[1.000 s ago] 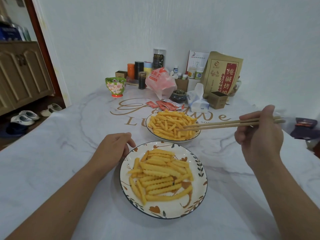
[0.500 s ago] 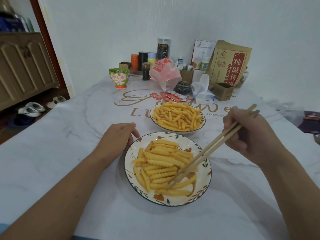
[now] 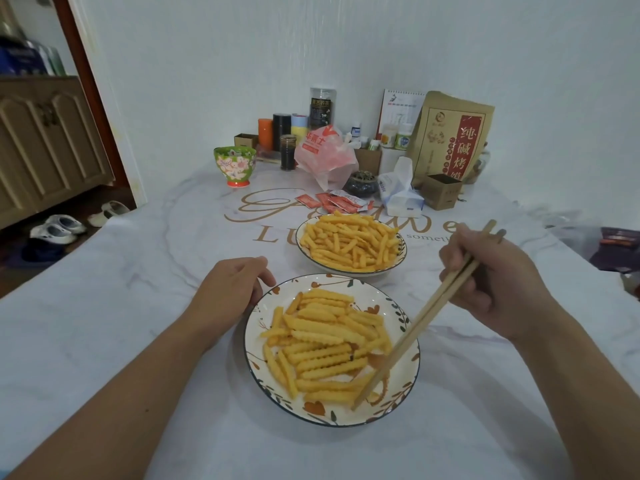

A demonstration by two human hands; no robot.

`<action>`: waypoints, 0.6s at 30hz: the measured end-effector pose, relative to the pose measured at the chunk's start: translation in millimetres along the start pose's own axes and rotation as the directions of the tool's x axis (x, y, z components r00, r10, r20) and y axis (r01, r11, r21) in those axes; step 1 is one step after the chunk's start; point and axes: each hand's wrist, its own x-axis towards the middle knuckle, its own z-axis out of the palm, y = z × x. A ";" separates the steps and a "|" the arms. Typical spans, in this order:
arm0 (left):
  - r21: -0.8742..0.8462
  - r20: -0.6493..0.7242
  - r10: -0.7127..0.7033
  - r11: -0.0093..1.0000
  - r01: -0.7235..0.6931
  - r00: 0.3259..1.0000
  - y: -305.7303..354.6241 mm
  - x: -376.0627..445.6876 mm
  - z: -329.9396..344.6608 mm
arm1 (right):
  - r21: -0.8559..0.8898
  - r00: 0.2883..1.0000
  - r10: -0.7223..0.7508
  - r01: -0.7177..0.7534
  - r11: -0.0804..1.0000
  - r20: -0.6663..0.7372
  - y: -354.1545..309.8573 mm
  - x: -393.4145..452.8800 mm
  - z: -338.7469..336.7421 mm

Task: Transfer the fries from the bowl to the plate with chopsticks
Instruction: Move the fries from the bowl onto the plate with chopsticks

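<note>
Right hand (image 3: 498, 289) grips chopsticks (image 3: 412, 327); tips low over plate (image 3: 332, 415), near edge, among fries (image 3: 322, 344). No fry clearly between tips: drop step, judged. Left hand (image 3: 228, 296) curled loosely, resting beside plate rim, holding nothing. Bowl (image 3: 349, 268) beyond the tips still heaped. Next: lift, reach bowl, pinch another fry.

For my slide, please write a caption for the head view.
Right hand lowers chopsticks onto the plate of fries.
</note>
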 end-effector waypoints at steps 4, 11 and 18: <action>-0.003 0.002 -0.002 1.000 0.002 1.000 0.7 -0.4 0.3 | -0.076 0.999 -0.027 0.024 0.997 -0.036 1.4 1.6 -0.3; 0.022 0.000 -0.004 1.000 0.004 1.000 2.7 -2.4 0.6 | 0.073 0.932 -0.211 0.242 0.968 -0.295 -0.5 7.0 -10.3; 0.033 0.006 -0.002 0.999 0.002 1.000 7.3 -5.7 1.9 | -0.328 0.817 -0.466 0.361 0.873 -0.341 33.6 15.8 25.1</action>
